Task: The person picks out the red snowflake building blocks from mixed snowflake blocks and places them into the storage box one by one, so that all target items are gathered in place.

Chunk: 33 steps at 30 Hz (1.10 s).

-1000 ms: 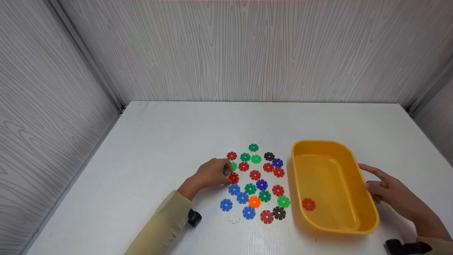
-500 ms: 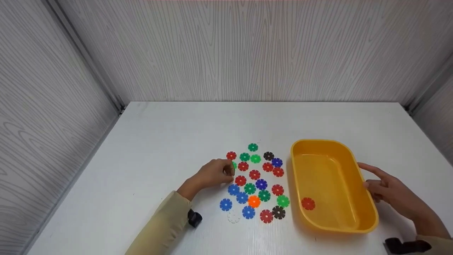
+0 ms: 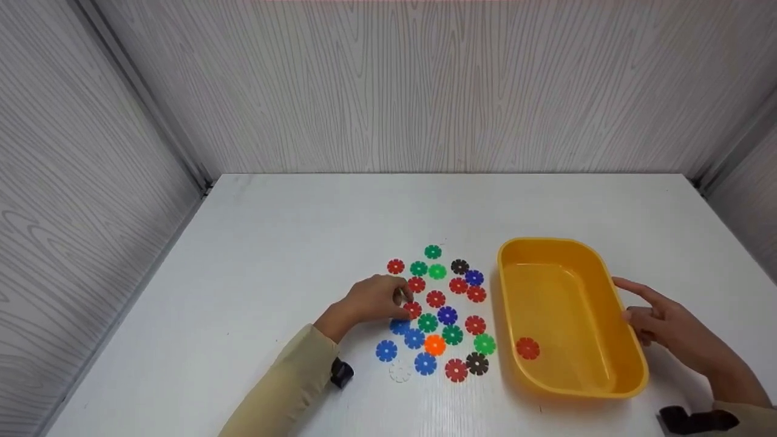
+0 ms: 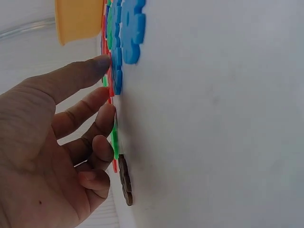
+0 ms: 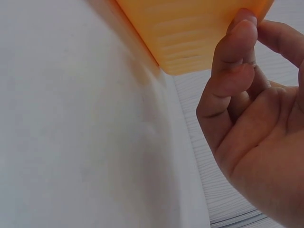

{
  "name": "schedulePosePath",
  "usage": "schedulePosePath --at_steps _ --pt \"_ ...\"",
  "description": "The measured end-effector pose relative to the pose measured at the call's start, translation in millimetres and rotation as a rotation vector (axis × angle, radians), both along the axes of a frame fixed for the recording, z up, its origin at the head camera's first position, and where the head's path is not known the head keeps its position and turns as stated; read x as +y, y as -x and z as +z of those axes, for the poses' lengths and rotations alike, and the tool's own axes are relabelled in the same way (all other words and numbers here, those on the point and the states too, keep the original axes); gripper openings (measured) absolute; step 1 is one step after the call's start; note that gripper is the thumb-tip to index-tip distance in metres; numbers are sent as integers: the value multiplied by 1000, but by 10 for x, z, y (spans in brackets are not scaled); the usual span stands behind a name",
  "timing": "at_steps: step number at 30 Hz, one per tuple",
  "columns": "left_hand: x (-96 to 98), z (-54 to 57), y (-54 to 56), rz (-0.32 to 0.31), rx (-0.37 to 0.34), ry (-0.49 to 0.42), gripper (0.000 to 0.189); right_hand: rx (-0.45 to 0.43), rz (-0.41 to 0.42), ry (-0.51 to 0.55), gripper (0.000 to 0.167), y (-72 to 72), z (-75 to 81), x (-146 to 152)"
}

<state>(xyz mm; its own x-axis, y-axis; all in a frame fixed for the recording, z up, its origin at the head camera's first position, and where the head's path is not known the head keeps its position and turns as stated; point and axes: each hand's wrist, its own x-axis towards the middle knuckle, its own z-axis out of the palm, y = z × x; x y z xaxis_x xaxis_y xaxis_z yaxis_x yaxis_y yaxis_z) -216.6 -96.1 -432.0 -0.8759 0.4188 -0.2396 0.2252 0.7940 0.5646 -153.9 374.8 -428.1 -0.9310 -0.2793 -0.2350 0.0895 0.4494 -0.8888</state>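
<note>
In the head view my left hand (image 3: 377,297) reaches in at the left edge of a group of notched plastic discs. Its thumb and index fingertips are close over a red disc (image 3: 413,309), which lies flat and is partly covered. A blue disc (image 3: 399,326) lies by the thumb. In the left wrist view a gap shows between thumb and index finger, and the other fingers bend loosely. My right hand (image 3: 668,328) touches the outer side of a yellow tray (image 3: 631,370), index finger extended and thumb at the wall. One red disc (image 3: 527,348) lies inside the tray.
Several red, green, blue and dark discs spread between the left hand and the tray, with one orange disc (image 3: 434,345) and a clear disc (image 3: 400,371) near the front. Wood-grained panels (image 3: 388,91) enclose the white tabletop (image 3: 291,237).
The red disc by the left fingertips slid slightly right and lies flat. My left hand then shifted right over it and now hides a green disc. The right hand stays at the tray.
</note>
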Motion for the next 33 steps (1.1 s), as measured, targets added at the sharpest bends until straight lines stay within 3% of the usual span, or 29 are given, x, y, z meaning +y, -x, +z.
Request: schedulePosePath --at_steps 7,13,28,33 --pt "23 22 1 0 -38 -4 25 35 17 3 54 -11 4 -2" --pt "59 41 20 7 -58 33 25 7 0 -12 55 -3 -12 -1" --pt "74 49 10 21 -120 -26 28 -13 -18 -29 60 -3 -12 -6" --pt "87 21 18 4 -106 -54 31 6 -5 0 58 -1 -14 0"
